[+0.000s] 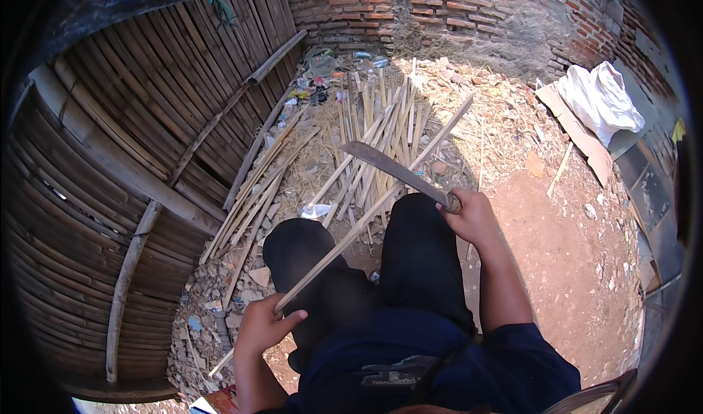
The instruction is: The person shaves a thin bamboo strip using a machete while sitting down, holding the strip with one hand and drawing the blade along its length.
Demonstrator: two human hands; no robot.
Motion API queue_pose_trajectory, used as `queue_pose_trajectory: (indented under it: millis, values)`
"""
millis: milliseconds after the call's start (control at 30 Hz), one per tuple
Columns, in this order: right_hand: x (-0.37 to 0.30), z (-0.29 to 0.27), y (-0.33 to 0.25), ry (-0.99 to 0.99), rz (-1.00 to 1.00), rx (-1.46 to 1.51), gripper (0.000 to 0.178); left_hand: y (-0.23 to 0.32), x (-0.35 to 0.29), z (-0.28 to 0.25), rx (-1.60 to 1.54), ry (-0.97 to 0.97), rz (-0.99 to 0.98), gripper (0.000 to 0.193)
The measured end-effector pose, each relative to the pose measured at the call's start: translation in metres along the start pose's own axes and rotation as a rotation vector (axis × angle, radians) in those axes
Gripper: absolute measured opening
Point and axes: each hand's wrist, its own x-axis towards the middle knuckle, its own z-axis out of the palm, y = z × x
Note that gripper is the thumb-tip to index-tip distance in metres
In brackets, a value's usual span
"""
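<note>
My left hand [262,325] is closed around the lower part of a long split bamboo strip [331,256], its thumb sticking out to the side. The strip slants up and away across my knees, and its far end rises to the right. In my right hand [472,218], above my right knee, is the handle of a machete [388,166]. Its dark, curved blade points to the far left and crosses over the strip; whether the two touch, I cannot tell. Beyond my knees lies a heap of pale bamboo strips [406,114] on the ground.
A slatted bamboo wall [146,106] stands close on the left, with more strips [253,202] lying along its foot. Brick walling [469,11] closes the far side. At the right are a white sack [602,103] and cardboard [578,132]. Rubble and litter cover the ground around the heap.
</note>
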Motion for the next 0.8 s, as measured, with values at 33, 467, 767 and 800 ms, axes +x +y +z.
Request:
queue_pose_trajectory:
  millis: [33, 467, 767, 800]
  values:
    - [0.005, -0.005, 0.005, 0.0, 0.091, 0.01, 0.024, -0.003, -0.005, -0.003, 0.013, 0.008, -0.018, 0.055]
    - [-0.02, 0.01, -0.056, -0.255, -0.39, 0.053, 0.02, 0.013, 0.014, 0.018, -0.076, -0.051, 0.083, 0.049]
    - [0.007, -0.029, -0.006, -0.09, 0.159, 0.06, 0.03, -0.003, 0.002, 0.017, -0.041, -0.04, -0.012, 0.047]
    - [-0.001, -0.02, -0.016, -0.15, 0.027, 0.094, 0.027, -0.001, 0.005, 0.023, -0.043, -0.041, 0.009, 0.048]
